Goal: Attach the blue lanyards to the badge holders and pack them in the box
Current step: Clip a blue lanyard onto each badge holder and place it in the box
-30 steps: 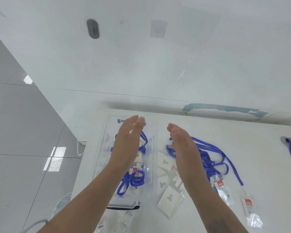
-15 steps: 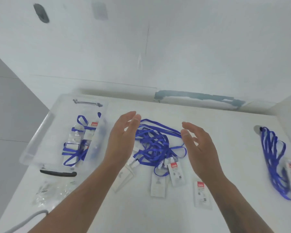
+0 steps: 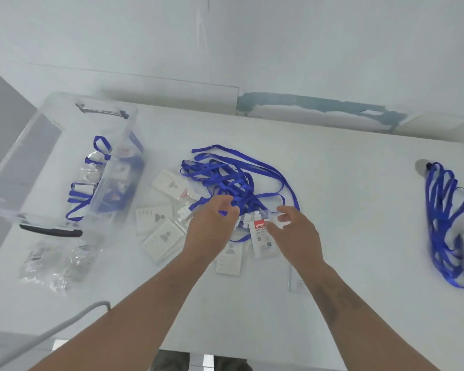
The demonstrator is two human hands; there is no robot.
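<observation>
Both hands have dropped from mid-air onto the pile since 0.5 s ago; fingers were spread and holding nothing, now curled into the lanyards. Camera also tilted down.

Near edge: grey curved bar (image 3: pixel 73 321) at lower left, off the white table (image 3: pixel 359 188).

Left hand (image 3: pixel 212 228): fingers curled, pinching a blue strap at the near edge of the tangle. Right hand (image 3: pixel 296 234): thumb and fingers curled over the top of a badge holder (image 3: pixel 260 238), clear sleeve, white card, red header with white lettering. Looks like it's on the white clip, but motion blur, cannot tell exact contact.

More badge holders: 1 under the left wrist (image 3: pixel 229 259), 3 or so loose ones (image 3: pixel 158 223) left of the hands, white cards with grey person icon, overlapping each other. 1 clear sleeve (image 3: pixel 296 282) under the right forearm.

Crumpled clear plastic bags (image 3: pixel 56 263) at near left.

Blue lanyards (image 3: pixel 231 175): 1 tangled heap mid-table, just beyond the hands, flat narrow ribbon, white clips at the near side.

Clear box (image 3: pixel 38 162) at far left, black handle on near rim, already holds several lanyards with badge holders attached.

Second lanyard bundle (image 3: pixel 445 218) at far right, well apart, with holders attached at its right edge.
</observation>
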